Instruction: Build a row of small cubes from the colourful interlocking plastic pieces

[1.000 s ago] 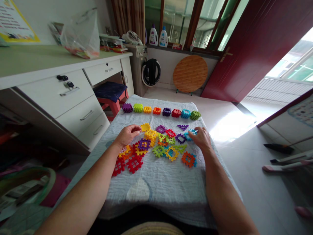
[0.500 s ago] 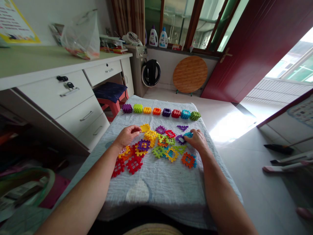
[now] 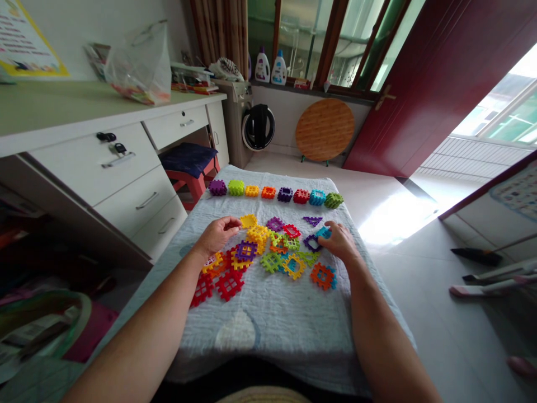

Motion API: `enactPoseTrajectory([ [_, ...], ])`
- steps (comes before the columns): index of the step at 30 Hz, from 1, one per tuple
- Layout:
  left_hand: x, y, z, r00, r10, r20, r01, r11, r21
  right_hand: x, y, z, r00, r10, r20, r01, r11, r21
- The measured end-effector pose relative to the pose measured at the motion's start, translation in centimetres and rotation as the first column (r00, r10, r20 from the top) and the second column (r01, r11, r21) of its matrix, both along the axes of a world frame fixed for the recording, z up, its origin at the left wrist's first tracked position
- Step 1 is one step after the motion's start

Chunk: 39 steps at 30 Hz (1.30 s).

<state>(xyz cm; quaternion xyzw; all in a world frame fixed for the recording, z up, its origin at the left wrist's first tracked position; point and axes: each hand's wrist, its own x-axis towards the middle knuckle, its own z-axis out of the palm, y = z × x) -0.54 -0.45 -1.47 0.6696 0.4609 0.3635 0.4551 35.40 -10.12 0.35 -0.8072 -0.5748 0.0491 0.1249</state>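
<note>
The toothed blue plastic piece (image 3: 323, 232), pinched by the right hand (image 3: 340, 240), is best lifted unsnagged; any grip by the left hand (image 3: 217, 235) cannot be told.

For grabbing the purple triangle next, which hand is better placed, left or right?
Right, most likely: the right hand is close beside the purple triangle, though it is touching a blue piece. The left hand is farther off, beside a yellow piece.

Colourful pieces (image 3: 259, 239) on cloth-covered table (image 3: 293, 319)
</note>
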Motion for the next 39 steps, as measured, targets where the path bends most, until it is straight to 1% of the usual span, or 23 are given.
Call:
enactPoseTrajectory([
  [3, 0.0, 0.0, 0.0, 1.0, -0.001, 0.001, 0.001, 1.0, 0.001, 0.5, -0.1, -0.3, 0.998, 0.034, -0.044, -0.034, 0.999, -0.006],
  [6, -0.1, 0.0, -0.1, 1.0, -0.002, 0.002, 0.002, 1.0, 0.002, 0.8, -0.2, -0.7, 0.997, 0.08, -0.019, -0.08, 0.997, 0.003],
  [9, -0.1, 0.0, -0.1, 1.0, -0.002, 0.0, 0.002, 1.0, 0.001, 1.0, -0.2, -1.0, 0.995, 0.098, -0.009, -0.098, 0.995, 0.022],
  [13, -0.1, 0.0, -0.3, 1.0, -0.004, -0.002, 0.004, 1.0, -0.003, 0.8, -0.1, -1.1, 0.997, 0.07, -0.026, -0.068, 0.997, 0.044],
  [16, -0.1, 0.1, -0.3, 1.0, -0.002, -0.005, 0.002, 1.0, 0.001, 0.6, 0.0, -1.1, 0.999, 0.051, 0.001, -0.051, 0.997, 0.056],
  [20, -0.1, 0.1, -0.3, 1.0, -0.002, -0.007, 0.002, 1.0, 0.004, 0.5, 0.1, -1.1, 0.998, 0.04, 0.049, -0.042, 0.998, 0.039],
  [27, 0.0, 0.0, -0.1, 1.0, 0.001, -0.008, -0.001, 1.0, 0.007, 0.8, -0.1, -1.0, 0.998, 0.018, 0.056, -0.021, 0.999, 0.045],
  [32, 0.0, -0.1, 0.1, 1.0, 0.009, -0.005, -0.008, 1.0, 0.008, 1.0, -0.1, -1.0, 0.999, 0.039, 0.009, -0.04, 0.998, 0.058],
  [39, -0.1, 0.0, 0.0, 1.0, -0.007, -0.025, 0.008, 1.0, 0.025, 1.1, -0.1, -1.3, 0.988, 0.138, -0.066, -0.13, 0.984, 0.119],
])
